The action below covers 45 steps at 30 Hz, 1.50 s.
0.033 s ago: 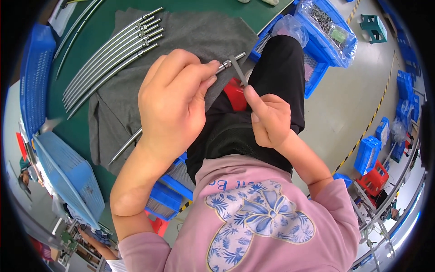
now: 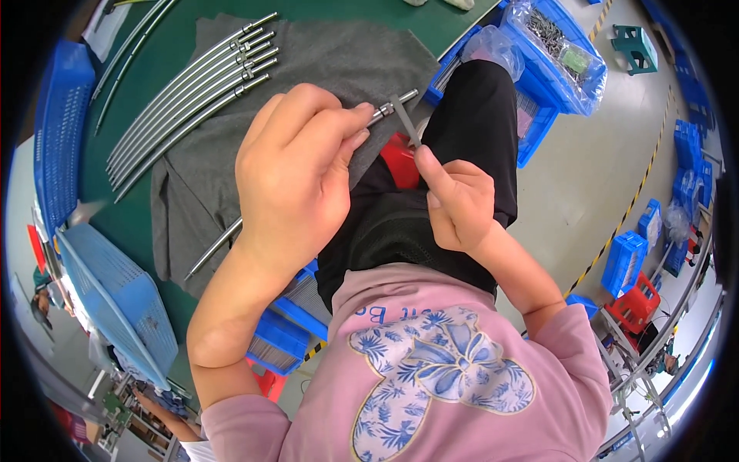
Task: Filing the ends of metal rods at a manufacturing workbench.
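My left hand (image 2: 296, 173) is closed around a slim shiny metal rod (image 2: 208, 254), fingers pinched near its collared end (image 2: 382, 112). The rod runs tilted from lower left, behind my wrist, up to its tip at the right. In my right hand (image 2: 460, 196) is a thin flat grey bar (image 2: 408, 125), gripped at its lower end with the index finger along it. The bar's upper end meets the rod just past the collar; whether it fits around it or lies against it, I cannot tell. Several similar metal rods (image 2: 188, 102) lie side by side at left.
A grey cloth (image 2: 331, 58) covers part of the green table (image 2: 165, 46). Blue perforated baskets (image 2: 115, 296) stand at left. To the right, a blue bin (image 2: 593, 85) holds small metal parts in plastic. Blue trays (image 2: 277, 339) sit below the table edge. A green stool (image 2: 635, 50) stands on the floor.
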Available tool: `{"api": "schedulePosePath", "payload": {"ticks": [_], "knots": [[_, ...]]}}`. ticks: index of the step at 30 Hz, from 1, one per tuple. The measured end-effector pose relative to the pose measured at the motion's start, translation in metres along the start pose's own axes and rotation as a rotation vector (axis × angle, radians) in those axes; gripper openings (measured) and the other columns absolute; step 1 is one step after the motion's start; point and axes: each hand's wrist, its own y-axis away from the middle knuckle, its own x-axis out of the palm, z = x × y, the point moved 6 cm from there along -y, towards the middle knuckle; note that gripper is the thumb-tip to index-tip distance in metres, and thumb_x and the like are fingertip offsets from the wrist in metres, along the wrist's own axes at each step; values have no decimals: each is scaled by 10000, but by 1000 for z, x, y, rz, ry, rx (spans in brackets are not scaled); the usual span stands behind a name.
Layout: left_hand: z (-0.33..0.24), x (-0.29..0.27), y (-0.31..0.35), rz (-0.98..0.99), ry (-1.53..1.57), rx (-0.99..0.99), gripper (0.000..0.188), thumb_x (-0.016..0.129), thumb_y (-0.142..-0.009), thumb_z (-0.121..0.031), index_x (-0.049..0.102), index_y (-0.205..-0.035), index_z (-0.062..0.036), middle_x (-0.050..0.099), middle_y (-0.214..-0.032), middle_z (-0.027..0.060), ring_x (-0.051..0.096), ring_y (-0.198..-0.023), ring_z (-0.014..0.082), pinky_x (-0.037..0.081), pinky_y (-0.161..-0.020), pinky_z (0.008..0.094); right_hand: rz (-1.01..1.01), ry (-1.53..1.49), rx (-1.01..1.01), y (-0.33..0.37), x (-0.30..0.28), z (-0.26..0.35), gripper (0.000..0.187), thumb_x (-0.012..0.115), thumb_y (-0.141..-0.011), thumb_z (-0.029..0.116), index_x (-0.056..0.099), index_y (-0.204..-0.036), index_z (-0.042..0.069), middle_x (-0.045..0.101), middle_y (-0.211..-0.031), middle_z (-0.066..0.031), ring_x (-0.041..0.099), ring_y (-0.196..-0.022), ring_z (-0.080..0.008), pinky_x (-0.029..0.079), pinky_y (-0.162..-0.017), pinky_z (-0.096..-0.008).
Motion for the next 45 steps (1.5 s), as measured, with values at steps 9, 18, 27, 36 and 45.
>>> {"api": "schedulePosePath", "payload": {"ticks": [9,18,27,36,45], "knots": [[-1,2,-3,-25,8,36,190,715,-654,59,636,-807,-21,552,-751,62,524,-651,249,429,-573,345,135,255,43,-21,-8,18,642,586,-557,-12,666,-1193,26,363,-462,10,372,-380,-154,364,-446,-289],[-1,5,-5,-21,25,19,183,700,-654,67,629,-800,-19,549,-748,70,529,-658,262,431,-576,347,218,343,120,-12,-10,22,684,589,-576,-16,633,-1254,64,331,-452,26,357,-378,-143,340,-440,-290],[-2,6,-6,7,41,20,190,683,-651,73,624,-807,-18,543,-759,75,529,-671,277,435,-579,366,115,231,127,-28,-4,9,598,612,-659,-20,645,-1242,108,377,-466,1,386,-387,-168,336,-431,-298],[-3,5,-2,15,44,11,174,684,-659,69,623,-795,-21,537,-754,72,520,-659,276,432,-574,364,325,194,225,-53,-14,18,498,550,-759,-120,626,-1236,1,676,-771,-93,456,-460,-186,374,-477,-295],[-2,5,-5,-10,51,10,161,682,-655,68,606,-767,-18,527,-747,74,516,-658,272,428,-573,365,417,81,358,-67,-11,15,461,482,-834,-132,567,-1279,-47,662,-780,-129,534,-514,-203,428,-526,-288]]}}
